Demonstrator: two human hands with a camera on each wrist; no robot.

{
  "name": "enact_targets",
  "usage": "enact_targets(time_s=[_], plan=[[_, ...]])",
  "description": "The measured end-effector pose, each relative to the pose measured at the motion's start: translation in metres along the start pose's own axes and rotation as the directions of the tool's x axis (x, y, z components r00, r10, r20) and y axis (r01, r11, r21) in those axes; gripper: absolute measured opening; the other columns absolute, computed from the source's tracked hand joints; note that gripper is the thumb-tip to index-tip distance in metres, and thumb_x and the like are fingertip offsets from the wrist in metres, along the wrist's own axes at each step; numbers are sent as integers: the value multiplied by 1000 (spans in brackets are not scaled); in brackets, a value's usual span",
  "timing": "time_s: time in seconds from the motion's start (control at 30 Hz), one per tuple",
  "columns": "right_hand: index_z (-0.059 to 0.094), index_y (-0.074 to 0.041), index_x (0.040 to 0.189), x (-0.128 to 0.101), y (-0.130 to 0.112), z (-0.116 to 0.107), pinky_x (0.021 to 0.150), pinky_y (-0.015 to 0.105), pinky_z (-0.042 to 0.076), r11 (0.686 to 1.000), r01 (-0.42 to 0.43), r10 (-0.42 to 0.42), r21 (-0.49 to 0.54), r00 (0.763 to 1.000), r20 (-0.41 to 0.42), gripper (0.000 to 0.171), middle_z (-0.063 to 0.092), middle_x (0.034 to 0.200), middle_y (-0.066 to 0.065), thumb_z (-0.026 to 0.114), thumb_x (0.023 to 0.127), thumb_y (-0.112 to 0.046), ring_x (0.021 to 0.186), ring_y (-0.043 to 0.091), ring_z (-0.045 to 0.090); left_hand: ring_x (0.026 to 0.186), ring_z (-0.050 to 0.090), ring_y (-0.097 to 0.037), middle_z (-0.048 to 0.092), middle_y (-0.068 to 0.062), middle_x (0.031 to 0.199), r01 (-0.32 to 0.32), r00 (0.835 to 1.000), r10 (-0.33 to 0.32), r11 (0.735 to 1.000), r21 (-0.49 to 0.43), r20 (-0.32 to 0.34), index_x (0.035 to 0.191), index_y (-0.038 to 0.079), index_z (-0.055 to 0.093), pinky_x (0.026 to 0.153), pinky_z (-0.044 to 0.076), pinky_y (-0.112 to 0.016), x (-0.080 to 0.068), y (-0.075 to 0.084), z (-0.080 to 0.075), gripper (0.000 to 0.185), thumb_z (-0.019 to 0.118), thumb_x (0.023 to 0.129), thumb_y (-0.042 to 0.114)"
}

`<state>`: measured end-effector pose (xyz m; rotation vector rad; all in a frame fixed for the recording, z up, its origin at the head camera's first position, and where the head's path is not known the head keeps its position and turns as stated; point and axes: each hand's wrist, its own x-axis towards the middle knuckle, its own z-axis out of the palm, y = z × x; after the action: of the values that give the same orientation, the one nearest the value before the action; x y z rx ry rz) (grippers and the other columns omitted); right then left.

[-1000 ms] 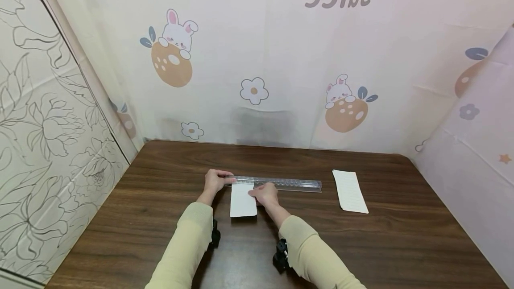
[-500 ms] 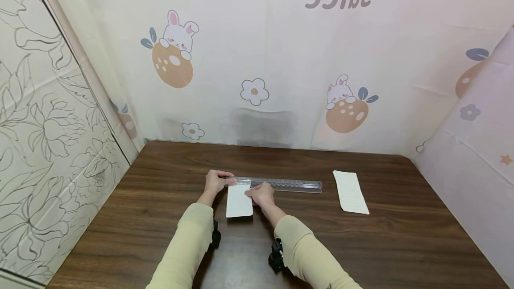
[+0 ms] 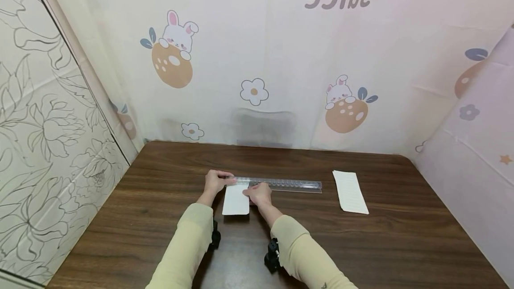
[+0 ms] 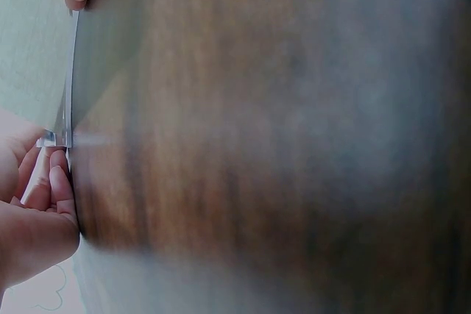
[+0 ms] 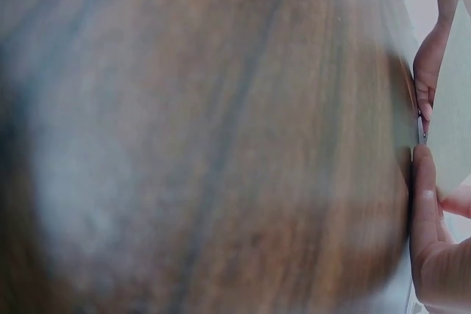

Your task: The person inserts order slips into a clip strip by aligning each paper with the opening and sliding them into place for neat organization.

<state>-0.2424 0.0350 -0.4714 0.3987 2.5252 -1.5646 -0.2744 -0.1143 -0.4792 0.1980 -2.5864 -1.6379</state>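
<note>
Both hands are busy at the middle of the wooden table (image 3: 160,217). Left hand (image 3: 214,181) has its fingers curled over the left end of a clear plastic ruler (image 3: 281,184), pinching it down against the tabletop. Right hand (image 3: 259,194) rests on the right edge of a small white paper slip (image 3: 234,200), fingertips right up against the ruler's near edge; can't honestly tell whether it's pinching the slip or just pressing flat on it. The slip sits between the two hands, its top edge tucked at the ruler, the rest lying toward the person. The ruler runs left to right, stretching well past the right hand. Off to the right, well apart, lies a second, lined paper strip (image 3: 350,191). Wrist views are mostly blurry wood grain.
</note>
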Motion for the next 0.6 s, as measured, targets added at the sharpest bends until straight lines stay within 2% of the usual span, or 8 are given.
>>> enact_targets(time_s=[0.23,0.6], plan=[[66,2,71,6,3,5,45,25,47,999,-36,36,22,999,-11,11,62,64,9,72,70,-8,46,14,57,81,60,-23,68,-9,82,23,1000,-23,1000,-19,0,78,2,72,68,49,-33,1,0,1,17,78,66,12],[64,5,79,-3,-2,-2,45,21,47,992,-52,48,118,998,38,14,57,59,5,70,73,-6,44,7,51,81,59,-23,68,-7,80,15,1000,-15,1000,-1,-3,77,3,73,68,48,-33,1,-1,1,16,79,66,13]])
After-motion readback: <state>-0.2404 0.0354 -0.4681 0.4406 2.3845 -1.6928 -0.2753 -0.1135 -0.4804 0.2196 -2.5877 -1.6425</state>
